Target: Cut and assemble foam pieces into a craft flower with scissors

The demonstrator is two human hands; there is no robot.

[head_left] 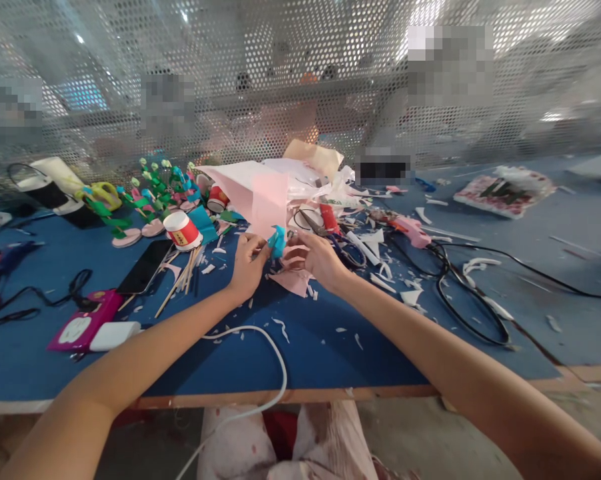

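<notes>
Pinch of left hand (248, 265) on blue paper (279, 241)

A grey screen (330, 40) punched full of round holes rises along the back of the blue-topped bench (320, 360), and I can make out blurred shapes and bright glints through it. Below the bench's brownish front edge (390, 392) shows dull grey floor (405, 433).

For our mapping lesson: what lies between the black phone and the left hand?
Head view: wooden sticks and white scraps separate phone from left hand.
</notes>
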